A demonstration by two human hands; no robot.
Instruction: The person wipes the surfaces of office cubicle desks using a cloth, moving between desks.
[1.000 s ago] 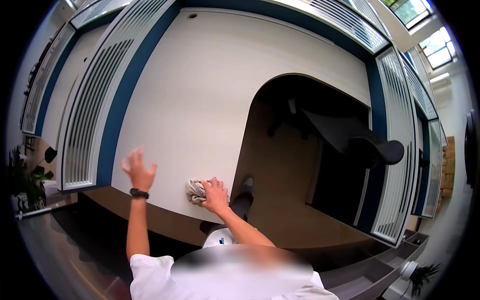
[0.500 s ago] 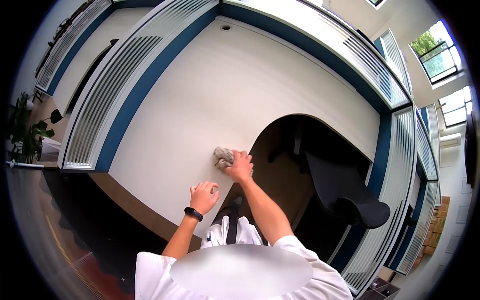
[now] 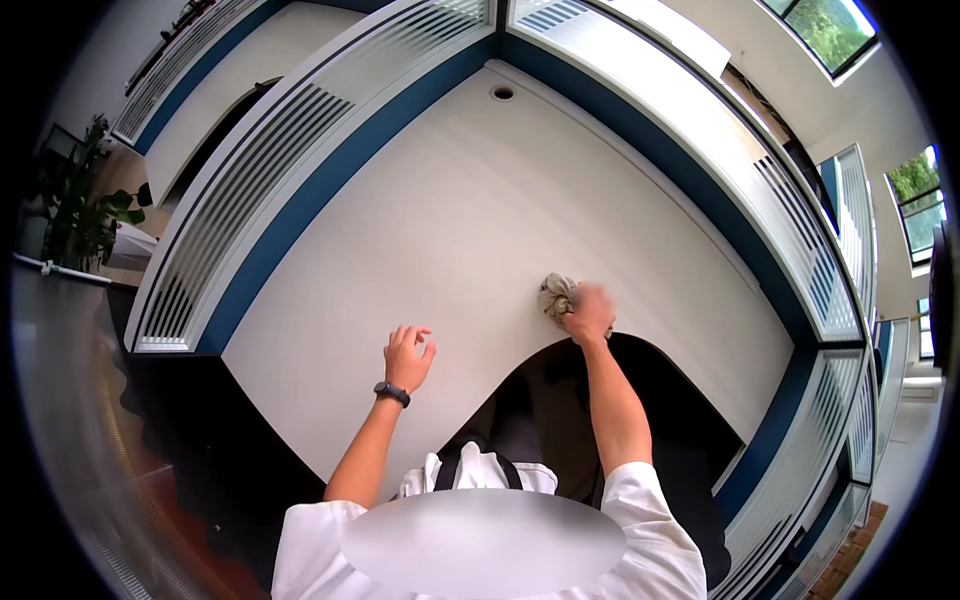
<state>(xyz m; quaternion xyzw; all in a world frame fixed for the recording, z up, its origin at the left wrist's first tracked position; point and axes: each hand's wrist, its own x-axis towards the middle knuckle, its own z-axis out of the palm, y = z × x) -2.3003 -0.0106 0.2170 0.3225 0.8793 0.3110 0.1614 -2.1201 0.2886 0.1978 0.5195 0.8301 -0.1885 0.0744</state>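
Note:
A crumpled greyish cloth (image 3: 557,298) lies bunched on the white desk (image 3: 420,235), close to its curved cut-out edge. My right hand (image 3: 590,312) is closed on the cloth's right side; its fingers are partly blurred. Over the left part of the desk, my left hand (image 3: 408,358) holds nothing, with thumb and fingers apart and slightly bent. Whether it touches the desktop I cannot tell. A dark band (image 3: 392,394) sits on my left wrist.
Blue and white partitions (image 3: 270,260) with slatted panels border the desk at left, back and right. A round cable hole (image 3: 502,93) is near the far corner. Below the cut-out is a dark chair (image 3: 670,430), partly hidden. A plant (image 3: 90,210) stands at far left.
My right hand has moved forward and right across the desk with the cloth. My left hand has shifted slightly forward and its fingers are straighter. The camera view has shifted too.

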